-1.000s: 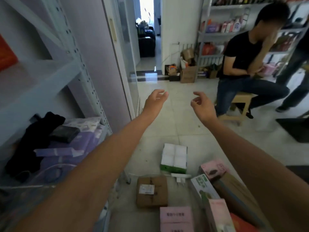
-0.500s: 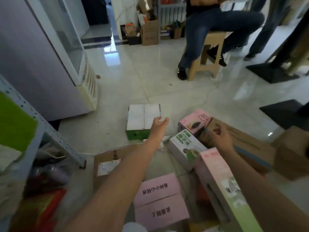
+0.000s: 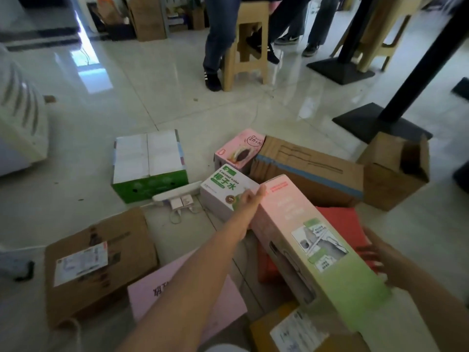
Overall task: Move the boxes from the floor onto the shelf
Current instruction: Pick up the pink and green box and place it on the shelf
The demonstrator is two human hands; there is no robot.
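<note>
Several boxes lie on the tiled floor. A long pink-and-green box (image 3: 312, 240) lies tilted across a red box (image 3: 340, 224). My left hand (image 3: 250, 199) presses on its far end and my right hand (image 3: 378, 260) lies flat on its near right side. Beside them are a coconut water box (image 3: 223, 189), a small pink box (image 3: 238, 151), a white-topped green box (image 3: 147, 158), a long brown carton (image 3: 309, 168), a flat labelled brown carton (image 3: 101, 262) and a flat pink box (image 3: 228, 303). The shelf is out of view.
An open brown carton (image 3: 396, 168) stands at the right by a black pole base (image 3: 368, 120). A white power strip (image 3: 177, 195) with cables lies between the boxes. A person's legs (image 3: 215, 39) and a wooden stool (image 3: 246, 41) are behind. A white appliance (image 3: 20, 123) sits left.
My view has dropped from the room to the floor. Both hands came down from the air onto the long pink-and-green box, the left at its far end, the right on its side.
</note>
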